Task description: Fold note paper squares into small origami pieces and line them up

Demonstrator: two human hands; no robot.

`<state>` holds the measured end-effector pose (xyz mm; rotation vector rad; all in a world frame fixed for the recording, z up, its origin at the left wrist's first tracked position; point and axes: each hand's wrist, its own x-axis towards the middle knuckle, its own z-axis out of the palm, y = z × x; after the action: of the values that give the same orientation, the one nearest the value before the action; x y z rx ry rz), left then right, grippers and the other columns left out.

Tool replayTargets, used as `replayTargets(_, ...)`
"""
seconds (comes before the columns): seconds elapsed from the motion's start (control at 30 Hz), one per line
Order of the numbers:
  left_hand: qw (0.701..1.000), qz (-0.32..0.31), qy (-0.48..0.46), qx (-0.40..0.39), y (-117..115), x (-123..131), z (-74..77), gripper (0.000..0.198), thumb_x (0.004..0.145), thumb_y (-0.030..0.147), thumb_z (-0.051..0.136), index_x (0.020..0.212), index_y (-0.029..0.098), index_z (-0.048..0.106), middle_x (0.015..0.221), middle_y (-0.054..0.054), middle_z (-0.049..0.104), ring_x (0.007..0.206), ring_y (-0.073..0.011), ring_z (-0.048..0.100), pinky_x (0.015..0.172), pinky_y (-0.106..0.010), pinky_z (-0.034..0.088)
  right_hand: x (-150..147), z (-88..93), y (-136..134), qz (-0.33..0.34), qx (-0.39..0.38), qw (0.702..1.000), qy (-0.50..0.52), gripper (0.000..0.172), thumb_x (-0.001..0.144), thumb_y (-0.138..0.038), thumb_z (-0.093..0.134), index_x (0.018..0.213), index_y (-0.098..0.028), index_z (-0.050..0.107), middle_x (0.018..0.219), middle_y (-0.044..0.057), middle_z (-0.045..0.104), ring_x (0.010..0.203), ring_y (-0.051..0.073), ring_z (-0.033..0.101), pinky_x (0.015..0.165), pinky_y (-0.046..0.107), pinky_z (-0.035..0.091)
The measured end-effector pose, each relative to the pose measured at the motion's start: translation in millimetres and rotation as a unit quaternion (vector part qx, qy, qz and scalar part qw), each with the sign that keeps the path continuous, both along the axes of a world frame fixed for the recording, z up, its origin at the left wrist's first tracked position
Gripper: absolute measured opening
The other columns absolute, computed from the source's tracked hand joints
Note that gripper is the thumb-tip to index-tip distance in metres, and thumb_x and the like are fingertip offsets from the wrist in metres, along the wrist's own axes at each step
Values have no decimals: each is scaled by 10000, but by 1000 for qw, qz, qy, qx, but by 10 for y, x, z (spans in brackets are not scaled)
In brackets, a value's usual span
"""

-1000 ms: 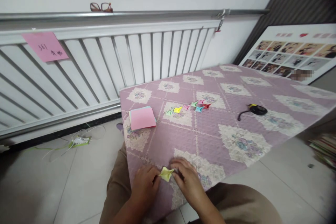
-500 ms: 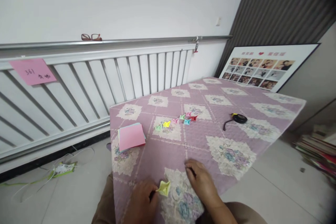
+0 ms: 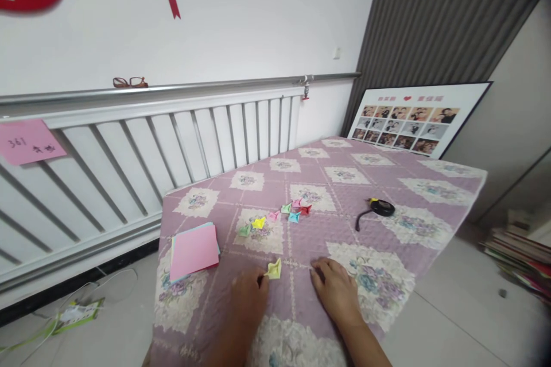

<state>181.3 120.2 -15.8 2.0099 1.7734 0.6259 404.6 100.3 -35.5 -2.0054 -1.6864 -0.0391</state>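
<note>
My left hand [image 3: 250,291] pinches one point of a pale yellow origami figure [image 3: 274,269] between thumb and forefinger, close over the tablecloth. To the right, my right hand [image 3: 338,289] lies palm down on the cloth, holding nothing, with its fingers loosely stretched. Beyond both hands sits a cluster of small origami figures, among them a green one [image 3: 245,230], a bright yellow one [image 3: 259,222], a blue one [image 3: 294,217] and a red one [image 3: 305,209]. A stack of coloured square paper [image 3: 196,252], pink on top, lies to the left.
The table wears a purple floral cloth [image 3: 310,241]. A black tape measure [image 3: 382,207] with a strap lies at the right. Behind stand a white radiator [image 3: 193,143] and a leaning photo board [image 3: 413,120]. Glasses [image 3: 130,82] rest on the pipe. A power strip [image 3: 77,316] is on the floor.
My left hand has carried the pale yellow origami figure forward, towards the cluster. My right hand has also moved forward along the cloth. The camera view has shifted to the right and upward.
</note>
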Motion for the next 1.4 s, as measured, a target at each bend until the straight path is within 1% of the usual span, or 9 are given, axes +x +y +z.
replayTargets(0.17,999,29,29,-13,329,303,-1,186,894,273,477,884,241,659,898,-12,688,875,-191,606,762,-287,356,2,30,-11,-16,-27,999,17,208,847,-349,458,939,-279,632,1053,27,619,1015,236,536,817,390,363)
replayTargets(0.3,999,25,38,-14,516,504,-18,166,893,275,489,892,231,649,920,-10,680,888,-163,596,752,-253,346,28,48,25,-15,-33,998,43,211,852,-349,455,935,-284,638,1037,22,636,1019,238,542,827,392,361)
replayTargets(0.4,999,13,36,-8,616,656,-49,159,887,269,497,869,230,651,899,-2,676,870,-154,589,738,-241,342,91,38,132,-22,-33,996,78,238,862,-371,445,952,-277,644,1010,26,657,1002,238,561,837,387,373)
replayTargets(0.57,1000,-6,15,8,772,935,-126,113,856,242,541,834,228,651,872,12,671,852,-146,590,751,-232,346,232,-16,384,-35,-12,990,133,337,858,-347,438,1132,-226,591,942,36,681,925,218,608,813,344,414)
replayTargets(0.73,999,2,-27,25,945,1148,-206,114,848,224,538,828,225,651,865,0,668,871,-161,590,781,-246,355,322,-31,597,-21,6,991,131,306,858,-362,440,1064,-233,627,896,32,694,856,205,631,764,315,429)
replayTargets(0.9,994,32,-97,43,1066,1215,-281,104,821,216,537,813,216,640,824,-12,654,783,-168,584,723,-254,384,410,-17,769,-41,17,992,122,257,858,-357,434,943,-239,645,813,29,690,777,203,622,683,295,410)
replayTargets(1.03,981,66,-171,68,1104,1183,-323,139,845,222,466,811,210,600,757,1,614,706,-150,570,663,-236,412,479,-12,974,-52,30,990,127,235,858,-330,418,860,-232,632,773,31,672,724,197,603,633,282,388)
replayTargets(1.2,957,109,-241,115,1127,1133,-340,166,861,219,398,837,194,560,802,-24,604,775,-169,577,720,-265,446,398,-11,1286,6,51,990,129,174,839,-273,463,809,-218,625,853,26,656,814,164,592,740,251,392)
replayTargets(1.4,943,112,-280,142,1101,1132,-351,154,864,211,394,891,194,544,871,-46,596,851,-187,573,765,-289,451,237,18,1493,46,38,994,95,101,803,-229,552,833,-213,647,822,37,632,812,181,571,730,268,349)
